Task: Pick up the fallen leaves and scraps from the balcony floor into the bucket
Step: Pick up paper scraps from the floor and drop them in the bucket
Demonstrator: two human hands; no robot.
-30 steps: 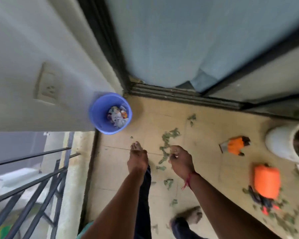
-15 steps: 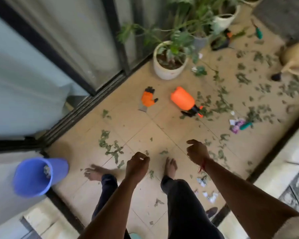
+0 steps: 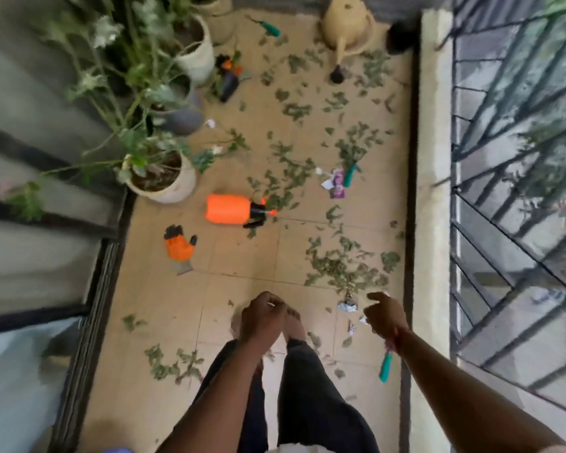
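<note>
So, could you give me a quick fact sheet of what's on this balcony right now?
Left hand: fingers curled, nothing seen in it
Right hand: loosely curled, empty, near paper scraps
Floor: tiled, strewn with leaves, thickest ahead of the right hand
Lying about: orange sprayer on its side, orange glove, green-handled tool
Bucket: not clearly in view

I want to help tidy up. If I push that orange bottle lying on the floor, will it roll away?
Probably yes: the orange bottle lies on its side and looks round, so it would likely roll on the tiles. Its black nozzle sticks out at one end, so it may curve. Its weight cannot be seen.
</note>
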